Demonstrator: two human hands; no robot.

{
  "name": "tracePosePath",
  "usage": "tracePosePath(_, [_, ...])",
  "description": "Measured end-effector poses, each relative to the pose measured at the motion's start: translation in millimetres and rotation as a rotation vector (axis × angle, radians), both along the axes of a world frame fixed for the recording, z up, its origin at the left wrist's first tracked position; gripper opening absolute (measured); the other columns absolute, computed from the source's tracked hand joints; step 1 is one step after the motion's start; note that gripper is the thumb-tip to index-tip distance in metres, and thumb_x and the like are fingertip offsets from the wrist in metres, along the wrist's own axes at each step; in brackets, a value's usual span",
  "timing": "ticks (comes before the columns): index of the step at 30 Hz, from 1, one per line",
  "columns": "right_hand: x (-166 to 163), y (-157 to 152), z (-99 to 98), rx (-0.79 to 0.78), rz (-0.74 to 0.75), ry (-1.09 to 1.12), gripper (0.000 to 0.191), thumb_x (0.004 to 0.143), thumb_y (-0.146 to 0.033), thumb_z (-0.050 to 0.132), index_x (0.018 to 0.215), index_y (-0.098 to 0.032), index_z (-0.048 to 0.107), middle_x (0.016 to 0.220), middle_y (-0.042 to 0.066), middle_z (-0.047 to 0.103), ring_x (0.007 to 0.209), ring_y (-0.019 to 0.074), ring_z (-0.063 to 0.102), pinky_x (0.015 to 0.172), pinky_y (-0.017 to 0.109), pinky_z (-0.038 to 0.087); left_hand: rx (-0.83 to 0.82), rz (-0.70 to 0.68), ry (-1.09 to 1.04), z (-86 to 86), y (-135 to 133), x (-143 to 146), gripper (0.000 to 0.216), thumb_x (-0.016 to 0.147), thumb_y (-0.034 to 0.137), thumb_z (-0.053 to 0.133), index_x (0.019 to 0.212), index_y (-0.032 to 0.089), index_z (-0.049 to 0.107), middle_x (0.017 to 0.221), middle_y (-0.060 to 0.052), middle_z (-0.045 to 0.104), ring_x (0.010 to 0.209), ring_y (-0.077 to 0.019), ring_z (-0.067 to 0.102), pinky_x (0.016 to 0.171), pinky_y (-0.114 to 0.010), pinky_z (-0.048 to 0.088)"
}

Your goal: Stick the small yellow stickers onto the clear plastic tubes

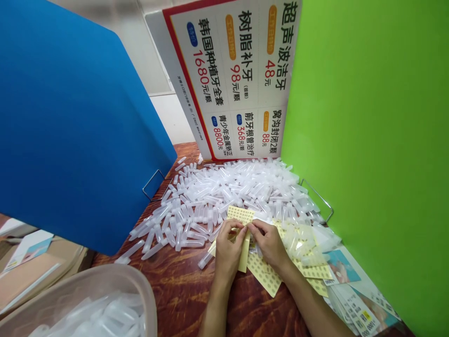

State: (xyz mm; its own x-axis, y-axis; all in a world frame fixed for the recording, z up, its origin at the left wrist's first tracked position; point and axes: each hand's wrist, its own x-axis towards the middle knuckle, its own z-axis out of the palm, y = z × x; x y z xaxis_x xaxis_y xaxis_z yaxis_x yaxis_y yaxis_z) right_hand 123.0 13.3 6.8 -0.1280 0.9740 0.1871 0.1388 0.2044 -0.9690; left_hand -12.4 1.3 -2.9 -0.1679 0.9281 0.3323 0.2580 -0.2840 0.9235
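Note:
My left hand [228, 248] and my right hand [270, 243] meet over a yellow sticker sheet [241, 216] covered in small round dots. The left hand's fingers curl round the sheet's lower part. The right hand's fingertips pinch at the sheet beside the left thumb. More yellow sticker sheets [264, 274] lie flat under and to the right of my hands. Behind them spreads a big heap of small translucent plastic tubes [224, 192] on the brown wooden table [175, 290].
A blue divider panel [70, 121] stands at left and a green one [368, 140] at right. A printed price board [238, 79] leans at the back. A clear tub [80, 299] holding tubes sits at lower left. Printed leaflets [354, 304] lie at lower right.

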Motion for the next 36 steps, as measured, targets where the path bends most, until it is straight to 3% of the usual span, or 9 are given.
tracePosePath(4, [-1.0,0.2,-3.4,-0.016,-0.138,0.109,0.035,0.092,-0.049,0.060,0.078,-0.018,0.068,0.064,-0.002,0.053,0.060,0.0146,0.046,0.057,0.027,0.036,-0.010,-0.012,-0.004,1.2,0.0,0.2,0.014,0.086,0.033,0.067,0.082,0.019,0.066,0.099,-0.007,0.064,0.098,-0.0223,0.063,0.083,-0.033,0.053])
tracePosePath(9, [2.7,5.8,-5.5,-0.109,-0.362,0.402,0.045,0.084,-0.064,0.065,0.089,-0.019,0.072,0.074,0.001,0.061,0.056,0.0142,0.051,0.050,0.026,0.042,-0.024,-0.013,0.003,1.0,0.7,-0.1,0.014,0.086,0.033,0.067,0.081,0.020,0.066,0.100,-0.008,0.065,0.099,-0.0237,0.064,0.082,-0.034,0.052])
tracePosePath(15, [6.0,9.0,-5.4,-0.163,-0.273,0.631,0.045,0.077,-0.061,0.076,0.095,-0.020,0.072,0.080,0.002,0.062,0.066,0.0163,0.060,0.056,0.027,0.053,-0.022,-0.025,0.014,3.6,0.7,-1.8,0.017,0.085,0.035,0.069,0.079,0.020,0.066,0.102,-0.009,0.067,0.101,-0.0254,0.064,0.082,-0.035,0.050])
tracePosePath(20, [5.8,8.6,-10.5,-0.168,-0.203,0.663,0.039,0.077,-0.055,0.078,0.096,-0.021,0.072,0.082,0.001,0.061,0.067,0.0152,0.061,0.057,0.027,0.052,0.034,-0.061,-0.067,3.7,-2.1,3.7,0.020,0.086,0.038,0.070,0.079,0.019,0.066,0.100,-0.009,0.065,0.103,-0.0241,0.062,0.084,-0.032,0.050])
tracePosePath(27, [7.0,8.2,-8.0,-0.176,-0.189,0.644,0.033,0.080,-0.050,0.076,0.096,-0.021,0.072,0.079,0.001,0.061,0.066,0.0144,0.056,0.058,0.025,0.047,-0.061,-0.176,-0.219,1.8,-2.7,14.6,0.031,0.083,0.048,0.073,0.082,0.018,0.068,0.106,-0.011,0.062,0.100,-0.0229,0.064,0.083,-0.031,0.055])
tracePosePath(36, [8.0,8.8,-8.4,-0.200,-0.191,0.663,0.031,0.076,-0.046,0.079,0.095,-0.022,0.072,0.078,0.001,0.059,0.066,0.0137,0.055,0.059,0.025,0.047,-0.054,-0.164,-0.274,4.8,-1.2,13.2,0.025,0.081,0.043,0.074,0.079,0.018,0.070,0.106,-0.011,0.065,0.092,-0.0209,0.066,0.077,-0.030,0.056])
